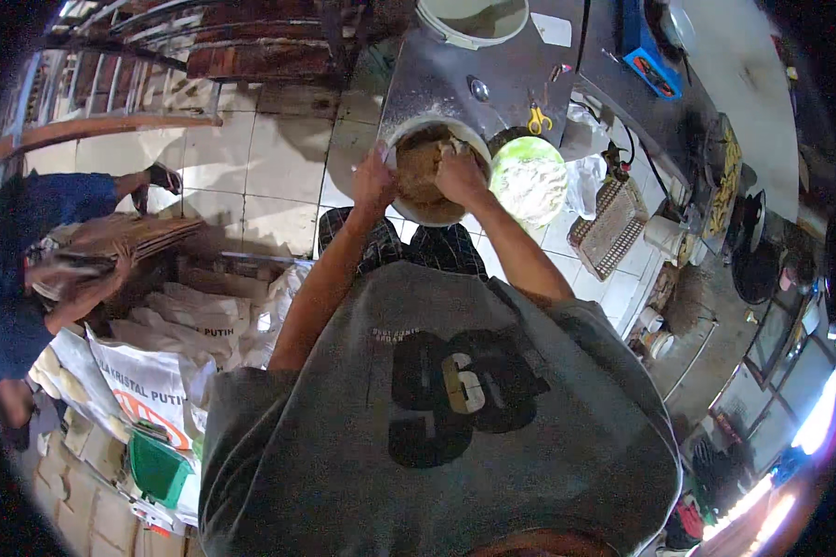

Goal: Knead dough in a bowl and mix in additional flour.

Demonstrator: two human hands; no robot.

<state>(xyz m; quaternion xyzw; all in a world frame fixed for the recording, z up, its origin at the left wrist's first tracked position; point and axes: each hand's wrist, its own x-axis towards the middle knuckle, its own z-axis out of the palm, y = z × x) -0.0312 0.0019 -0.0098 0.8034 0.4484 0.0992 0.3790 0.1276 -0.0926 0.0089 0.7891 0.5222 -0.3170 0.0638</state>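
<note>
A round white tub stands in front of me at the table's near edge, holding a brown, crumbly dough-like mixture. The tub's left rim is in the grip of my left hand. Inside the tub, at its right side, my right hand is closed with its fingers curled into the mixture, and pale residue coats the knuckles. The fingertips are hidden. Just right of the tub is a light green basin of white powder.
On the dark table are yellow-handled scissors, a spoon and a large white bucket. A brown plastic crate lies to the right. At left, another person handles flat brown sheets beside white sacks.
</note>
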